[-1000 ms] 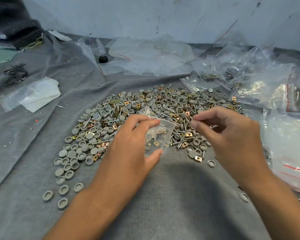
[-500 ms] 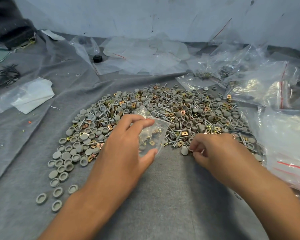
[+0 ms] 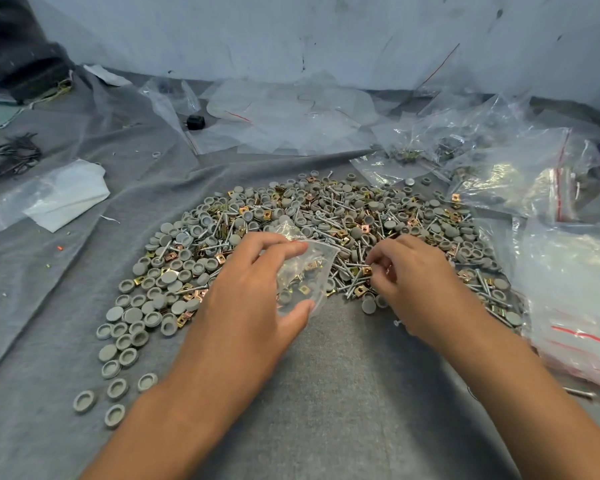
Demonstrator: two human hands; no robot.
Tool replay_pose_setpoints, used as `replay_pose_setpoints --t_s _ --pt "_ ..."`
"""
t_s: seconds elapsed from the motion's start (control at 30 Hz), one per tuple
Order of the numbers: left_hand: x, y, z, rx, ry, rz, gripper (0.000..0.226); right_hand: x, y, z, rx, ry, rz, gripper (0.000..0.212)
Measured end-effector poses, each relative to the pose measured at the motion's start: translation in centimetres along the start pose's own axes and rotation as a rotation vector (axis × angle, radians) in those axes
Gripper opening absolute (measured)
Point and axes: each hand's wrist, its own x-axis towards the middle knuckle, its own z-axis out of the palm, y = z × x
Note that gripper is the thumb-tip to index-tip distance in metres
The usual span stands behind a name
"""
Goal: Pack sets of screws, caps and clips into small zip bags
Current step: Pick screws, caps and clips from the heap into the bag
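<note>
A wide heap [image 3: 326,220] of grey round caps, silver screws and brass-coloured square clips lies on the grey cloth [image 3: 343,393]. My left hand [image 3: 253,299] holds a small clear zip bag [image 3: 305,275] between thumb and fingers, its mouth turned to the right; some clips and caps show inside it. My right hand [image 3: 413,282] is down at the near edge of the heap, fingers curled and pinching at screws and clips there. What it pinches is hidden by the fingers.
Clear plastic bags with red zip lines [image 3: 575,327] lie at the right, some filled [image 3: 506,174]. More crumpled plastic [image 3: 284,116] lies at the back. A small black part [image 3: 195,121], a white bag [image 3: 59,195] and dark wire clips [image 3: 14,154] lie at the left.
My right hand dropped from above the heap to its near edge, then shifted slightly forward and left, closer to the bag. The left hand kept holding the bag.
</note>
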Motion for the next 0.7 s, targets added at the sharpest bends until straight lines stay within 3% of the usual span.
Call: replay_pose_setpoints --t_s 0.5,0.7 --pt "-0.1 -0.1 -0.1 -0.006 0.008 -0.002 0.067 -0.5 -0.2 0.7 -0.175 0.037 -0.007 0.015" --pt "-0.1 0.0 0.0 -0.03 0.015 0.005 0.066 -0.5 -1.0 -1.0 0.245 0.137 -0.083 0.019"
